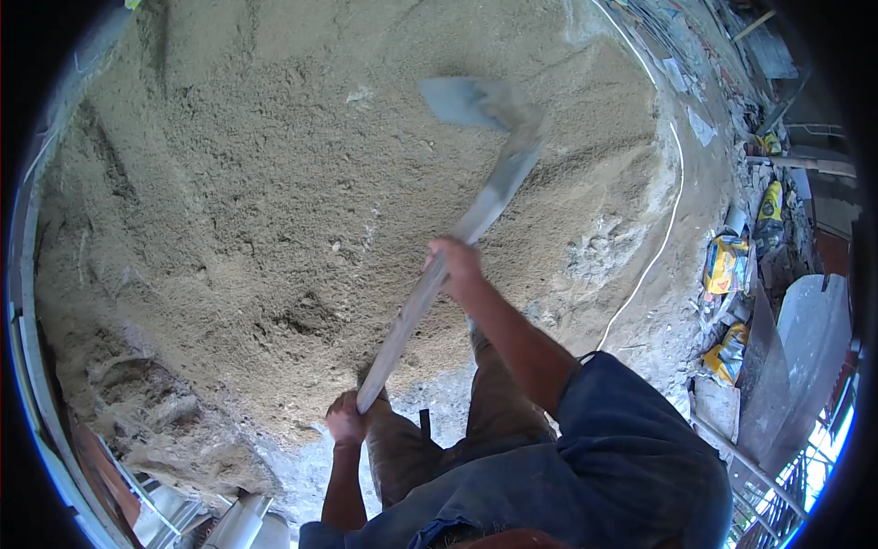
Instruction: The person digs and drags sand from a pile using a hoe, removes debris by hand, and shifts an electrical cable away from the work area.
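Note:
A digging hoe with a long wooden handle (415, 309) slants across the view before me. Its wide metal blade (458, 101) is at the far end, blurred, over a broad heap of damp-looking sand or mortar mix (288, 185). My right hand (456, 264) grips the handle about midway along. Lower down, my left hand (346, 418) is closed around the handle's butt end, near my left thigh. I cannot tell whether the blade touches the heap.
A white cord or hose (679, 178) curves along the right side of the heap. Beyond it lie a yellow bag (727, 264), rubble and grey sheets (813, 343). Metal pieces (236, 521) sit at lower left. My trouser legs (504, 398) stand at the heap's near edge.

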The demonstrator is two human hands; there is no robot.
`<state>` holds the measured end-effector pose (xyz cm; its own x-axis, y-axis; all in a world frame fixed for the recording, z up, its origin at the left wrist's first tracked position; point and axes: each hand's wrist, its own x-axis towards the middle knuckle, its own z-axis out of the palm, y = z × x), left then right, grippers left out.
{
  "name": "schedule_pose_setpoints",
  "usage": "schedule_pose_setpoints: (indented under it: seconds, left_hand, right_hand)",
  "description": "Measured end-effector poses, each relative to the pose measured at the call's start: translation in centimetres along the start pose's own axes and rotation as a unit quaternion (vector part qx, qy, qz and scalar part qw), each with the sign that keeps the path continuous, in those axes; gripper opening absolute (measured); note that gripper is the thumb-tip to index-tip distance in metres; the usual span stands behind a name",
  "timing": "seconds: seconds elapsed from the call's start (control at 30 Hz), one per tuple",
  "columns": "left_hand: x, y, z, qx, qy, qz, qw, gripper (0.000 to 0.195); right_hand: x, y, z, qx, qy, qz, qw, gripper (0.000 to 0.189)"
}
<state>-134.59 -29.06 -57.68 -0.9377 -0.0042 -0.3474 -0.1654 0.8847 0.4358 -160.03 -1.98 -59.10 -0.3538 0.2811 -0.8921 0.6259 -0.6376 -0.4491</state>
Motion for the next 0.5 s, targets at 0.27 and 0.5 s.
schedule_pose_setpoints:
  seconds: [0.27, 0.5]
  left_hand:
    - [26.7, 21.9, -2.5, 0.007, 0.056, 0.163, 0.985, 0.023]
    - [19.7, 14.4, -7.6, 0.097, -0.045, 0.095, 0.990, 0.023]
  right_hand:
    - [7.8, -33.8, -0.3, 0.032, -0.025, -0.326, 0.944, 0.007]
    - [12.1, -19.3, 2.9, -0.071, -0.032, -0.102, 0.992, 0.007]
